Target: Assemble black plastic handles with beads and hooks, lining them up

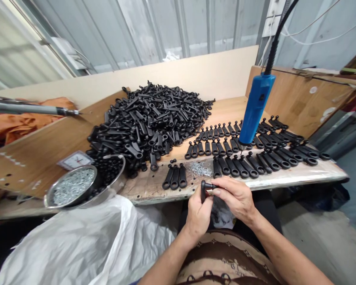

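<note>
My left hand (197,215) is closed around a black lever (204,192) with a rounded end, held up just off the front edge of the bench. My right hand (237,198) pinches a small black knob (212,185) against the side of that lever. A light metallic glint shows by the fingertips; I cannot make out what it is. Just beyond my hands, a little heap of silver screws (201,169) lies on the bench. To its left are three black levers (174,176) with knobs, side by side, and rows of similar levers (243,168) run off to the right.
A blue electric screwdriver (256,111) hangs over the rows. A big pile of black levers (154,118) fills the back of the bench (154,190). At left are a bowl of screws (74,186), a basin of black knobs (118,176), a clock (75,161) and a white sack (86,241).
</note>
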Demonstrator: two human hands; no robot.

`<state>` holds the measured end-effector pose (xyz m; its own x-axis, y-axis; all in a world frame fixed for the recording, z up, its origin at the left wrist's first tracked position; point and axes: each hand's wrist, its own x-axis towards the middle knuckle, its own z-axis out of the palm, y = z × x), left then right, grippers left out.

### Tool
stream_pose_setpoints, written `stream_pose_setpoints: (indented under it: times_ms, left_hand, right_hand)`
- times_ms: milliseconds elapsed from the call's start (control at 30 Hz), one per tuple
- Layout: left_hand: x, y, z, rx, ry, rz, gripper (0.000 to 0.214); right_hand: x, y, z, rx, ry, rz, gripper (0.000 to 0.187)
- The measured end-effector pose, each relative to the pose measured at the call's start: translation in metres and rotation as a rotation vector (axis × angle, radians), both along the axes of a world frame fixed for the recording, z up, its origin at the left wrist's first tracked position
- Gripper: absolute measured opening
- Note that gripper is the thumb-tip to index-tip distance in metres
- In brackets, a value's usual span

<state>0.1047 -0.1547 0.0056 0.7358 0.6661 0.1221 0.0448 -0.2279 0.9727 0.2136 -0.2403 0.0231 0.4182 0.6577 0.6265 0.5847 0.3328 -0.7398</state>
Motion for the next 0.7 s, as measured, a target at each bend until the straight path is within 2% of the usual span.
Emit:
stream_pose_setpoints:
  times_ms: [133, 300, 433, 600, 633, 700]
  left_hand:
    - [-0.002, -0.005, 0.004, 0.100, 0.015, 0.021, 0.012]
    - [-0.007, -0.007, 0.003, 0.115, 0.050, -0.025, 0.014]
    - [-0.008, 0.005, 0.002, 0.169, 0.136, -0.100, 0.019]
    - [-0.008, 0.028, 0.006, 0.108, 0.109, -0.191, 0.021]
    - [-0.009, 0.034, 0.007, 0.077, 0.085, -0.178, 0.021]
    - [-0.013, 0.046, 0.011, -0.031, -0.004, -0.050, 0.019]
  right_hand:
    - [-0.005, 0.001, 0.000, 0.122, -0.157, -0.065, 0.025]
    - [-0.007, 0.002, -0.001, 0.231, -0.416, -0.143, 0.042]
    - [-0.002, 0.005, -0.012, 0.179, -0.510, -0.155, 0.041]
    - [0.001, 0.021, -0.012, 0.062, -0.354, -0.069, 0.023]
    - [0.002, 0.028, -0.009, 0.042, -0.362, -0.054, 0.021]
    - [0.002, 0.045, -0.001, 0.006, -0.429, -0.027, 0.018]
